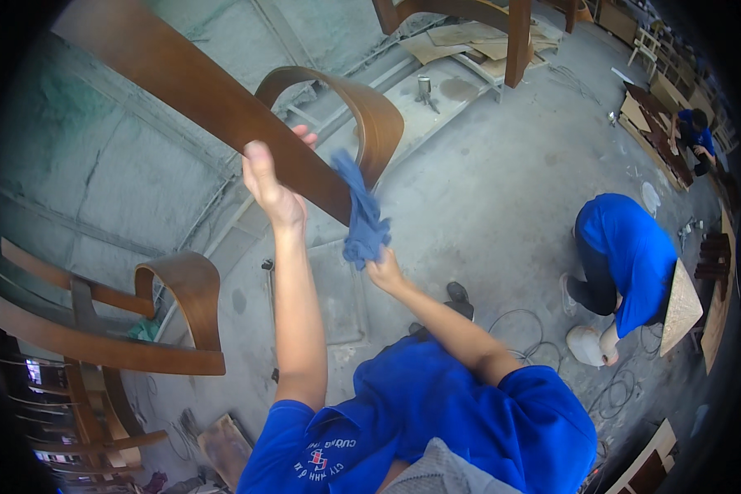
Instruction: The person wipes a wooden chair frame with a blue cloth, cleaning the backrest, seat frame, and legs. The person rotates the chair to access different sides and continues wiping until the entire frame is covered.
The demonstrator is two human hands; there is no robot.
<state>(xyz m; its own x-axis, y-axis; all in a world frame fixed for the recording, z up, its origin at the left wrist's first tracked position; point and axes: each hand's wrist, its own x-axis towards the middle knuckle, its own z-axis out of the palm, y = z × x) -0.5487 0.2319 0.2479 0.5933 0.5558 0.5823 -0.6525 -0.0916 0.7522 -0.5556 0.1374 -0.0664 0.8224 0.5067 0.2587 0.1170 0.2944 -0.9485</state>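
A long brown wooden chair frame part (198,95) slants from the upper left down to the middle, with a curved bentwood piece (379,119) beside its lower end. My left hand (278,185) grips this board across its width, thumb on the near side and fingertips showing past the far edge. In my right hand (385,267) is a bunched blue cloth (361,218), draped against the board's lower end. Most of the right fingers are hidden by the cloth.
Another curved wooden frame (115,346) hangs at the left. A spray gun (426,90) rests on a low platform ahead. To the right, a person in blue with a conical hat (683,309) bends over a pale container (584,346). Hoses (527,329) coil on the floor.
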